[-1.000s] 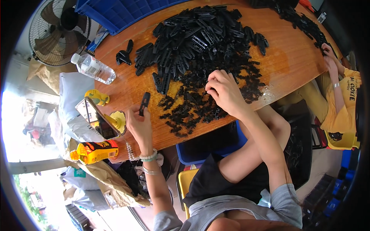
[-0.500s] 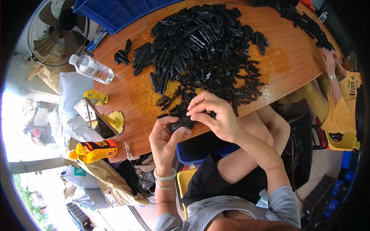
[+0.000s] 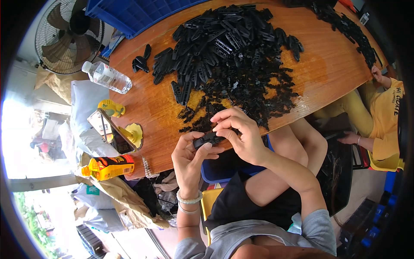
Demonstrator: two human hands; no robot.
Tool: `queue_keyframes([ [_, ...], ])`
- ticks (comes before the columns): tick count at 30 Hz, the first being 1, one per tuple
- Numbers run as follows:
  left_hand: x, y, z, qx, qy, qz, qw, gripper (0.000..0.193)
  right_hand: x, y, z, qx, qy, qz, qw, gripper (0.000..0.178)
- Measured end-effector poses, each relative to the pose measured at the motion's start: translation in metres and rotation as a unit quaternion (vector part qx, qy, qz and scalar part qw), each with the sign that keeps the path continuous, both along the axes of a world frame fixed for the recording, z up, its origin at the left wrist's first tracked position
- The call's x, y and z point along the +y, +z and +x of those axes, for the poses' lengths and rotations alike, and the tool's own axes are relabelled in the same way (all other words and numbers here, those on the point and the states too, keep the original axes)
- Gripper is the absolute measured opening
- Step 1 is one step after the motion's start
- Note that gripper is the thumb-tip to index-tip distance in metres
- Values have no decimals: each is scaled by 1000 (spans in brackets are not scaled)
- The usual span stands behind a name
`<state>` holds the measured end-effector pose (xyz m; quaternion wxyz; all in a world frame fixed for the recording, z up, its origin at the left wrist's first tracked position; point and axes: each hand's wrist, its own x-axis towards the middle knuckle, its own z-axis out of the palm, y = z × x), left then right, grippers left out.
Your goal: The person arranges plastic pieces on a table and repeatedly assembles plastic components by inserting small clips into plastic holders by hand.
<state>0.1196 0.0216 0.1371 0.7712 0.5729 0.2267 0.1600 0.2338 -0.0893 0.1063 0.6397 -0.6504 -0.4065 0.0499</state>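
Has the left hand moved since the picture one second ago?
Yes. The left hand has come off the wooden table, drawing back past its near edge toward the body, and now meets the right hand on a small black plastic part.

A small black plastic part [image 3: 208, 139] lies level at the table edge.

A broad heap of small black plastic parts [image 3: 241, 64] covers the middle of the oval wooden table [image 3: 323, 73], leaving bare wood along the near edge at the right and in a strip at the left. That left strip is hemmed by a clear plastic water bottle [image 3: 107, 77], a phone on a yellow stand [image 3: 115, 133] and a yellow drink bottle [image 3: 108, 167]. A blue plastic crate [image 3: 138, 13] blocks the far edge.
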Motion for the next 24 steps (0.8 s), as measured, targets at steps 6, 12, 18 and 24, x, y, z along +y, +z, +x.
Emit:
queue_keyframes([
  [6,-2,-3,1,4,4,-5,1000,22,-7,0,3,-154,-34,-14,987,9],
  [12,-7,-4,2,-34,64,-2,997,19,-12,10,0,-9,46,-38,998,17],
  [18,-4,5,-10,13,-35,53,998,23,-28,11,3,144,140,-113,973,23],
  [24,59,-35,10,0,93,144,985,49,-50,8,31,89,282,-262,919,26],
])
